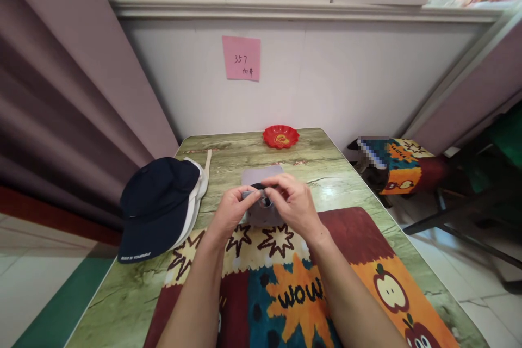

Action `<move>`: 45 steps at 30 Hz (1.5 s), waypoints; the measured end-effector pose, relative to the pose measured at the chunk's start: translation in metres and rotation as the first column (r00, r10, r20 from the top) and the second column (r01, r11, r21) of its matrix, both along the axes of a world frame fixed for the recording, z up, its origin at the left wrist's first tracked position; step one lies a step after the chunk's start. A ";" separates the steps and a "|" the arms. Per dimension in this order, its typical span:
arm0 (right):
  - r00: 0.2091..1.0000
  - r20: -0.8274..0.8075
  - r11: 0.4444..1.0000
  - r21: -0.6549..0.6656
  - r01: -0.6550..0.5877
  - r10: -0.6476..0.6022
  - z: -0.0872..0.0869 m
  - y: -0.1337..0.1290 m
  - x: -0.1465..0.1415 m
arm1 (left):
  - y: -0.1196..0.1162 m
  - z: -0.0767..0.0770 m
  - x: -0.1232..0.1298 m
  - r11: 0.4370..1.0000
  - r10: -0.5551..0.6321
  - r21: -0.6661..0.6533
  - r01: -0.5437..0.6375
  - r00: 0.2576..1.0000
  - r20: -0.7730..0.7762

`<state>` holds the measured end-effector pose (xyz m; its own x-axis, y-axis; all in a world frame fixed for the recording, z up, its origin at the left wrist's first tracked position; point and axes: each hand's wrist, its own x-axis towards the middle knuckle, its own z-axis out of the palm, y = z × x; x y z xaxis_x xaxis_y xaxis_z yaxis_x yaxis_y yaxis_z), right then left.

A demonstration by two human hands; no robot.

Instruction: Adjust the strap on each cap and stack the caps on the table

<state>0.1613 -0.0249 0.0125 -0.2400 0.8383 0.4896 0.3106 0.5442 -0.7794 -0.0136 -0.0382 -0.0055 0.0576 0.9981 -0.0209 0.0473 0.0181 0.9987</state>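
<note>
Both hands meet over a small grey cloth item (261, 216), which looks like a cap, at the mat's far edge. My left hand (235, 206) is closed, thumb and fingers pinching a grey strap-like end of it. From the other side my right hand (291, 198) pinches the same item by a dark curved edge near a small opening. My fingers hide much of the strap. Just beyond them lies a flat lavender-grey piece (255, 175); whether it belongs to the same item I cannot tell. Left of my hands, a navy cap (159, 190) rests over white caps (193, 215).
A red scalloped dish (280, 136) stands at the back of the wood-patterned table (228, 160). Under my forearms lies a colourful mat (261, 293). A pink note (241, 58) is stuck on the wall. At right are a stool with a patterned cover (402, 166) and dark chair legs.
</note>
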 end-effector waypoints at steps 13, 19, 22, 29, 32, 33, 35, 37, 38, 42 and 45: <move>0.996 -0.025 0.996 -0.015 -0.085 0.085 0.003 0.000 -0.001 | -0.006 0.007 -0.001 0.988 -0.151 0.073 0.138 0.958 0.244; 0.957 -0.240 0.965 -0.165 -0.204 0.161 0.002 0.004 0.004 | -0.007 0.008 0.001 0.984 -0.179 0.048 0.173 0.946 0.272; 0.910 -0.379 0.915 -0.282 -0.287 0.168 0.002 0.005 0.004 | -0.006 0.007 0.006 0.997 -0.069 0.002 0.071 0.965 0.252; 0.908 -0.415 0.886 -0.398 -0.238 0.058 -0.002 0.008 0.001 | -0.004 0.007 0.014 0.996 0.078 -0.053 -0.066 0.958 0.275; 0.941 -0.338 0.919 -0.359 -0.161 0.033 -0.006 0.009 0.001 | -0.005 0.010 0.014 0.996 0.080 -0.060 -0.066 0.953 0.293; 0.955 -0.296 0.938 -0.325 -0.118 0.017 -0.006 0.008 0.000 | -0.006 0.010 0.014 0.997 0.072 -0.059 -0.057 0.951 0.299; 0.977 -0.214 0.972 -0.232 -0.029 -0.022 -0.006 0.007 -0.001 | -0.006 0.011 0.013 0.998 0.050 -0.054 -0.035 0.950 0.309; 0.986 -0.160 0.990 -0.136 0.032 -0.054 -0.003 0.005 -0.002 | -0.006 0.011 0.013 0.998 0.038 -0.050 -0.024 0.952 0.304; 0.988 -0.142 0.994 -0.096 0.051 -0.064 -0.001 0.004 -0.002 | -0.006 0.010 0.013 0.999 0.037 -0.048 -0.024 0.955 0.295; 0.990 -0.102 0.996 -0.013 0.092 -0.093 0.004 0.000 -0.003 | -0.005 0.007 0.012 0.999 0.040 -0.044 -0.030 0.964 0.263; 0.990 -0.084 0.993 0.014 0.117 -0.115 0.005 0.000 -0.003 | -0.006 0.007 0.013 0.998 0.037 -0.054 -0.023 0.962 0.269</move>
<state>0.1585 -0.0246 0.0170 -0.0998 0.8485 0.5197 0.3070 0.5231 -0.7951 -0.0010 -0.0438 0.0013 0.0377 0.9976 -0.0588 -0.2249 0.0658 0.9722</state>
